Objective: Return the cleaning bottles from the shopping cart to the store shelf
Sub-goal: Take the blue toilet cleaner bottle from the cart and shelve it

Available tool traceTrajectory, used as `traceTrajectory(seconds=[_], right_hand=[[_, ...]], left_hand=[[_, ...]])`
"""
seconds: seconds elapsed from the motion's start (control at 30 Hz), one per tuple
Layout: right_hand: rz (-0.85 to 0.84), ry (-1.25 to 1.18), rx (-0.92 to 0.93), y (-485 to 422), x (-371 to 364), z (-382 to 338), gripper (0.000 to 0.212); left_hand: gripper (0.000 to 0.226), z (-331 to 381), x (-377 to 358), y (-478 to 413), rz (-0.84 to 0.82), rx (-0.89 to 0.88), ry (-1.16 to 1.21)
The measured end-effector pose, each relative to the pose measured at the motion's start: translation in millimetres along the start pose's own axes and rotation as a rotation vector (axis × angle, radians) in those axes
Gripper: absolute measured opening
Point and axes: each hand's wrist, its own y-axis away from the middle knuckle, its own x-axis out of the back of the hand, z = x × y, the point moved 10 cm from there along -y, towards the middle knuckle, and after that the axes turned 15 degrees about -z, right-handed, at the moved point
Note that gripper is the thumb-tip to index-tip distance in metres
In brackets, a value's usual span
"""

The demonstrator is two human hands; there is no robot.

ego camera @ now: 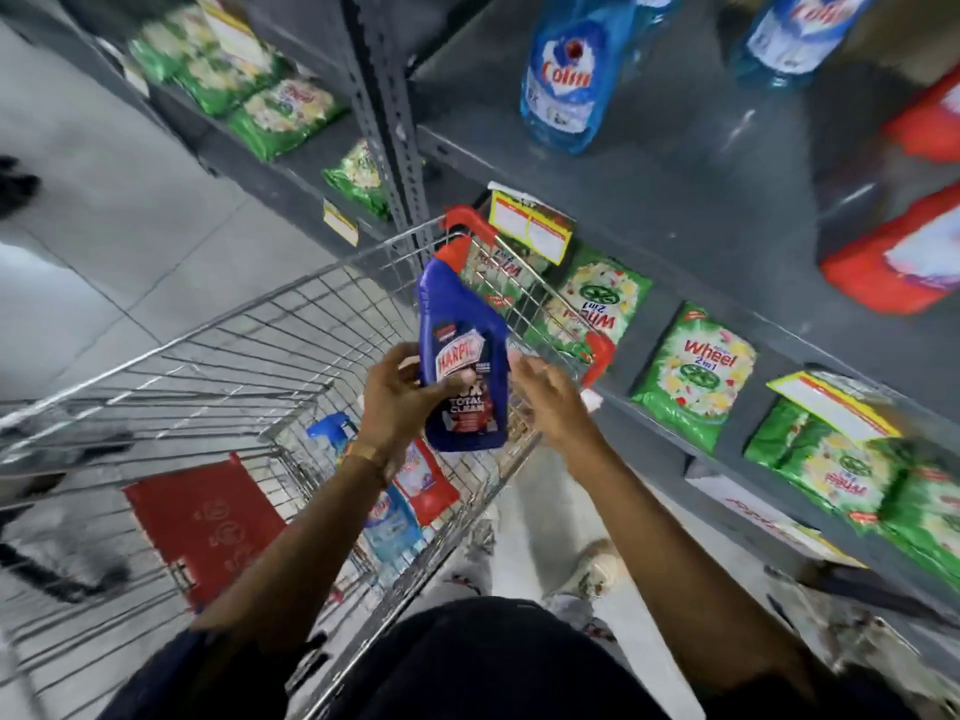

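Note:
A dark blue Harpic bottle with a red cap is held upright above the wire shopping cart. My left hand grips its left side, thumb across the label. Just right of the bottle, my right hand has its fingers spread and holds nothing. Down in the cart lie a blue spray bottle and a red-and-blue pouch, partly hidden by my left arm. The grey store shelf to the right carries two light blue Colin bottles.
Green Wheel detergent packs line the lower shelf beside the cart. Red packs sit on the upper shelf at right. A red fold-down seat is in the cart. My feet stand between cart and shelf. Grey floor tiles spread left.

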Motion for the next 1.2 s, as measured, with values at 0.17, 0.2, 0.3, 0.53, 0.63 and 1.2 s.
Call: traceTrajectory(seconds=[0.17, 0.2, 0.3, 0.53, 0.63, 1.2], right_hand=[[0.072, -0.276, 0.172, 79.9, 45.7, -21.0, 0.027], [0.118, -0.294, 0.184, 97.6, 59.9, -20.3, 0.028], [0.23, -0.317, 0.213, 146.9, 97.3, -9.4, 0.027], [0.407, -0.337, 0.361, 236.4, 156.8, 12.1, 0.015], [0.466, -0.307, 0.502, 275.8, 185.8, 10.0, 0.024], [0.853, -0.278, 0.681, 415.8, 454.7, 70.9, 0.044]], left_hand=[[0.03, 59.8, -77.0, 46.7, -0.203, -0.144, 0.045], [0.027, 64.7, -96.0, 52.7, -0.261, -0.154, 0.048], [0.022, 66.1, -149.0, 64.3, -0.419, -0.159, 0.026], [0.02, 72.0, -253.7, 83.2, -0.599, -0.212, -0.112], [0.031, 81.4, -305.2, 92.6, -0.668, -0.299, -0.154], [0.029, 91.7, -628.7, 74.6, -0.984, -0.673, -0.431]])
